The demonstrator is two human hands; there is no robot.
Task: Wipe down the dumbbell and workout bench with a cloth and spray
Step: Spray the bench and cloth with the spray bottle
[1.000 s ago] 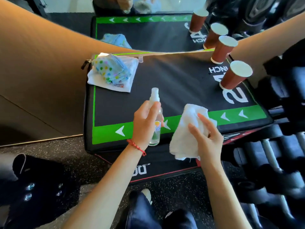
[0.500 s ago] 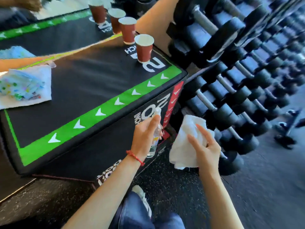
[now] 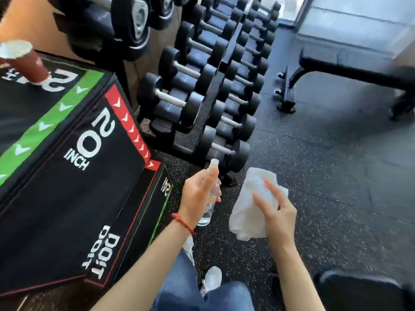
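Note:
My left hand [image 3: 198, 194] grips a small clear spray bottle [image 3: 210, 206] with a white nozzle, held upright over the floor. My right hand [image 3: 277, 212] holds a crumpled white cloth [image 3: 249, 209] just to the right of the bottle. Beyond both hands stands a rack of black dumbbells [image 3: 202, 95] with metal handles; the nearest dumbbell [image 3: 222, 151] lies just beyond the bottle's nozzle. A black workout bench [image 3: 350, 70] stands at the upper right, well away from my hands.
A black plyo box [image 3: 74, 164] marked "20 INCH" fills the left side, with a brown paper cup [image 3: 24, 61] on its top. Speckled rubber floor [image 3: 325, 176] stretches to the right. My jeans and white shoe [image 3: 211, 279] are below.
The view has swung right, from the top of the plyo box to the dumbbell rack and bench. Both hands keep their hold on the bottle and cloth, now over the floor.

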